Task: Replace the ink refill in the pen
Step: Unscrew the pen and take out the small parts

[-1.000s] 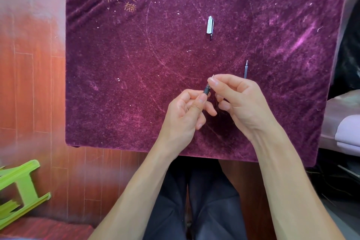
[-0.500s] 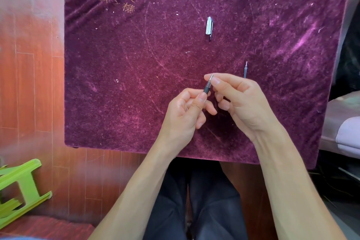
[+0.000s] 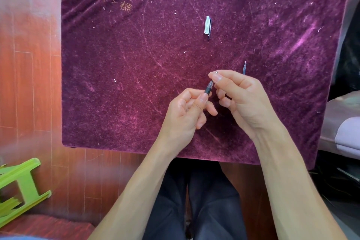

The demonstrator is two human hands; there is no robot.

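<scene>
The pen (image 3: 208,86) is held over the desk (image 3: 116,84). The left hand (image 3: 185,115) grips its dark barrel with curled fingers, and the right hand (image 3: 243,99) pinches the tip. More of the clear front shows than a second ago, so it is probably coming loose. A refill (image 3: 244,68) lies just beyond, the cap (image 3: 207,25) farther off.

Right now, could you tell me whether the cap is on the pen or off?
Off: the cap lies alone on the cloth, apart from the pen gripped by the left hand and right hand.
</scene>
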